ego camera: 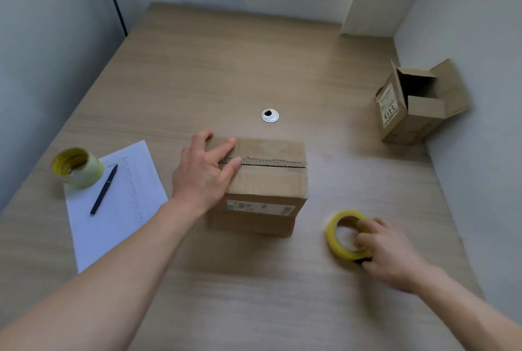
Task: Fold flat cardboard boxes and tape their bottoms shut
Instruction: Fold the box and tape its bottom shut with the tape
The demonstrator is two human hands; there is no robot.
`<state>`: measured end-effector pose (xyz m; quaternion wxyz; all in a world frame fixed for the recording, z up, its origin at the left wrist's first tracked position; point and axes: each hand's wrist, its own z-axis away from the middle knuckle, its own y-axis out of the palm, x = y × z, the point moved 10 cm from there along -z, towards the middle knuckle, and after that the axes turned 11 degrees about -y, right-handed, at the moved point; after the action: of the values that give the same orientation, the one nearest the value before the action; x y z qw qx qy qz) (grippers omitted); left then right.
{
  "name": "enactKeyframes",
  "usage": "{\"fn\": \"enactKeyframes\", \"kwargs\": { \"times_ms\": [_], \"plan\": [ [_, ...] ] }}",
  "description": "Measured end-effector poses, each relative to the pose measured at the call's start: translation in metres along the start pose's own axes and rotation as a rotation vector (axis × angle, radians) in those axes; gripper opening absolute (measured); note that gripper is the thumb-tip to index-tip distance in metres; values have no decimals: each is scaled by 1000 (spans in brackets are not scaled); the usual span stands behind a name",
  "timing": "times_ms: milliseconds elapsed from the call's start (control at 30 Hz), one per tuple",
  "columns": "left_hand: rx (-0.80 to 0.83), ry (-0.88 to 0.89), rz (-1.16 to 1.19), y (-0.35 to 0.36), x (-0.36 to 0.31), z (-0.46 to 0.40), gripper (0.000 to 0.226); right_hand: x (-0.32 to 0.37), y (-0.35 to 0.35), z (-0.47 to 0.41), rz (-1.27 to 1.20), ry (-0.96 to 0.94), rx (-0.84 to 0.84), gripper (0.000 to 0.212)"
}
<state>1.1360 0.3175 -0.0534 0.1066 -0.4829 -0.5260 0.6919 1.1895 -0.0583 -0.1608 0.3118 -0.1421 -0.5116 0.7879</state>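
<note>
A brown cardboard box (271, 181) stands in the middle of the wooden table (226, 68), its two flaps folded shut with an untaped seam running left to right on top. My left hand (204, 172) lies flat on the box's left end, fingers straight, pressing the flaps down. To the right of the box lies a yellow-cored tape roll (343, 237). My right hand (392, 254) grips that roll, fingers curled over its rim and into the core.
A second open cardboard box (415, 107) stands at the right against the wall. At the left, another tape roll (77, 167) and a black pen (104, 189) sit on a white paper sheet (118, 209). A round cable grommet (270, 115) lies behind the box.
</note>
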Motion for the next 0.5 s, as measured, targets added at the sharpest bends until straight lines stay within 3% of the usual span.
{"fn": "enactKeyframes", "kwargs": {
  "times_ms": [67, 167, 200, 267, 300, 367, 433, 500],
  "plan": [
    [16, -4, 3, 3, 1, -1, 43, -7, 19, 2, 68, 18, 46, 34],
    [53, -3, -27, 6, 0, -4, 45, -8, 18, -6, 11, -5, -72, 28],
    [61, -5, -32, 5, 0, -5, 45, -11, 10, -8, -91, 6, -139, 26],
    [68, -11, -32, 5, 1, -4, 45, -24, -18, -8, -523, 114, -336, 17],
    [66, -11, -27, 6, 1, -2, 45, -29, -37, -7, -783, 165, -465, 9],
    [56, -6, -18, 7, -1, 3, 45, -31, -93, -3, -1128, 164, -767, 14],
    [50, 7, -18, 9, -5, 7, 45, -13, -158, -4, -1269, -2, -964, 15],
    [63, 17, -33, 12, -11, 10, 47, 28, -211, -16, -1329, -231, -954, 17]
  ]
}}
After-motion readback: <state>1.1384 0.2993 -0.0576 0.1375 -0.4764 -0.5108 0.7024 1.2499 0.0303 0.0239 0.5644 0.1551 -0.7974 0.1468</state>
